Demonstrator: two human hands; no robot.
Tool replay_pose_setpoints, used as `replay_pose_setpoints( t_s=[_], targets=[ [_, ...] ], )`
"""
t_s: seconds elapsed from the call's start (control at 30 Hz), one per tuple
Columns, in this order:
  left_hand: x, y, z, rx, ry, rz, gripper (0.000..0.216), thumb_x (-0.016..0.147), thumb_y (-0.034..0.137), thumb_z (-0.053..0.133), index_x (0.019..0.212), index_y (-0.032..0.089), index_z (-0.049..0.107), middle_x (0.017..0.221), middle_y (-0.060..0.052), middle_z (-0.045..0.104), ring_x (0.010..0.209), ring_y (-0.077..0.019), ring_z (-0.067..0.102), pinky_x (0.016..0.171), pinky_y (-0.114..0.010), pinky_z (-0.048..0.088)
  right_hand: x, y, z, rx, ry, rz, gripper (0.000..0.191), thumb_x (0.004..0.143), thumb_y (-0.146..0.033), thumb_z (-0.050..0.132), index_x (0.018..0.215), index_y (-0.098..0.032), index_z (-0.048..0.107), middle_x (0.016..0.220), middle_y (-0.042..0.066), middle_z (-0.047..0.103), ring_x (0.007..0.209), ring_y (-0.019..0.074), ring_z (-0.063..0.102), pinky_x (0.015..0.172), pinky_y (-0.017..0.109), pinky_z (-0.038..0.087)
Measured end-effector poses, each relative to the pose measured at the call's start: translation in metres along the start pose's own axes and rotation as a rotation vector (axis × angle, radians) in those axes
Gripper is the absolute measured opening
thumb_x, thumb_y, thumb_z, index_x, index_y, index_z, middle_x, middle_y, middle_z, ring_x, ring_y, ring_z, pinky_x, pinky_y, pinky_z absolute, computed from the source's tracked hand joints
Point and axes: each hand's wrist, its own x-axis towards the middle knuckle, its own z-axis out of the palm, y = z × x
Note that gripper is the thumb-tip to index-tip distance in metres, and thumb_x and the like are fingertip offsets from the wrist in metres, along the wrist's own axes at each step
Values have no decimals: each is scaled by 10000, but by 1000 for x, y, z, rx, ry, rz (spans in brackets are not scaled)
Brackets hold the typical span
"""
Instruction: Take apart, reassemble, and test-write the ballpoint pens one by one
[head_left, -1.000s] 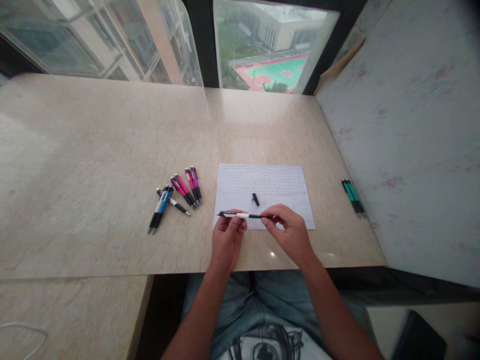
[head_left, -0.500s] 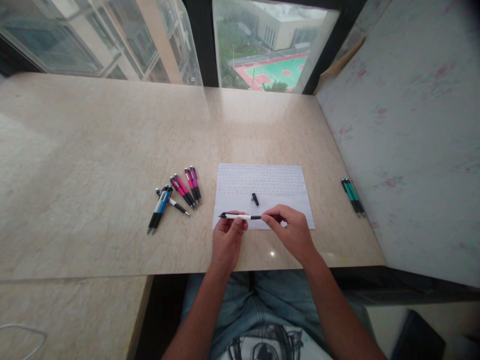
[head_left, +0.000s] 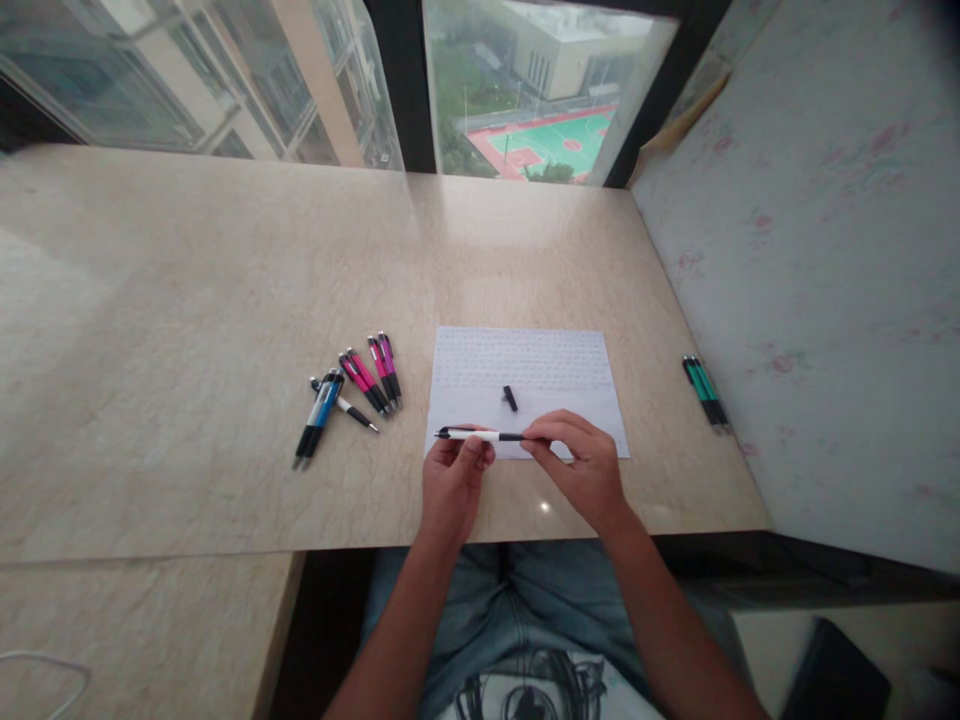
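A white pen (head_left: 480, 435) with black ends lies level between my two hands, just above the lower part of a sheet of paper (head_left: 517, 360). My left hand (head_left: 454, 485) is closed around its white barrel, the thumb on the near side. At the pen's black right end, my right hand (head_left: 581, 465) pinches with thumb and fingers, which hide the tip. Beyond the pen, a small black piece (head_left: 511, 398) like a cap or clip rests on the paper. Lines of handwriting cover the sheet's upper half.
To the left lie blue and white pens (head_left: 319, 420), a white pen (head_left: 358, 414) partly under them, and several pink and purple pens (head_left: 373, 375). Two green pens (head_left: 706, 394) lie at the right by the patterned wall (head_left: 840, 300). The desk's front edge runs below my hands.
Both hands keep their hold on the pen. My right hand's fingers have shifted slightly at its black end; the pen has moved very slightly left.
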Motion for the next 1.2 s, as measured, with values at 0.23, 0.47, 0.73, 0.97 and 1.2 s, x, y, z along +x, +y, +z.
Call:
replay_pose_setpoints(
  t_s=[0.23,0.47,0.73,0.97,1.2],
  targets=[
    [-2,-1,-1,73,-19,-14,205,692,268,831,838,168,726,791,-36,725,638,-89,597,632,-214,468,1,4,-4,-145,-86,184,418,960,-388,526,597,-191,590,559,-3,576,527,128,528,543,271,397],
    [-1,-3,-3,65,-21,-17,177,728,251,806,868,179,725,824,-33,726,681,-84,608,671,-203,475,1,1,-6,-17,-157,267,156,880,-354,617,873,-200,638,782,21,684,687,151,628,610,253,478],
    [-2,-3,-3,120,-7,-18,208,721,290,811,868,175,720,827,-40,726,682,-94,605,685,-220,483,2,6,-10,-39,-198,291,213,906,-395,582,869,-196,649,781,28,687,690,155,629,583,246,466],
    [-2,-4,-5,173,-11,-8,207,741,301,795,884,171,719,812,-36,716,701,-101,607,694,-221,478,4,5,-11,-112,-243,270,415,971,-411,480,628,-192,558,561,-16,565,535,122,525,558,253,401],
    [-2,-3,-3,154,5,-7,218,726,304,803,870,165,714,787,-34,711,688,-104,606,684,-223,475,3,6,-8,-87,-200,223,209,913,-388,572,825,-201,606,768,18,656,681,148,596,599,250,454]
  ],
)
